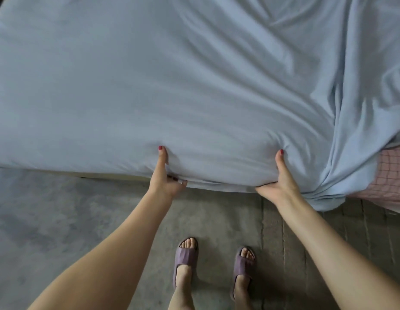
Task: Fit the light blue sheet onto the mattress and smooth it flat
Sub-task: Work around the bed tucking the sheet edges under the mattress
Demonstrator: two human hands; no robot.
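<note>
The light blue sheet [172,86] covers most of the mattress and fills the upper view. It lies fairly flat on the left and is creased and bunched toward the right. My left hand [165,177] grips the sheet's near edge, thumb on top and fingers curled under. My right hand [277,182] grips the same edge further right, thumb on top. At the right corner the sheet hangs in loose folds [342,175], leaving a pink checked mattress corner [391,175] bare.
Below the bed edge is a grey concrete floor [60,220]. My feet in purple slippers [185,260] stand close to the bed, between my arms.
</note>
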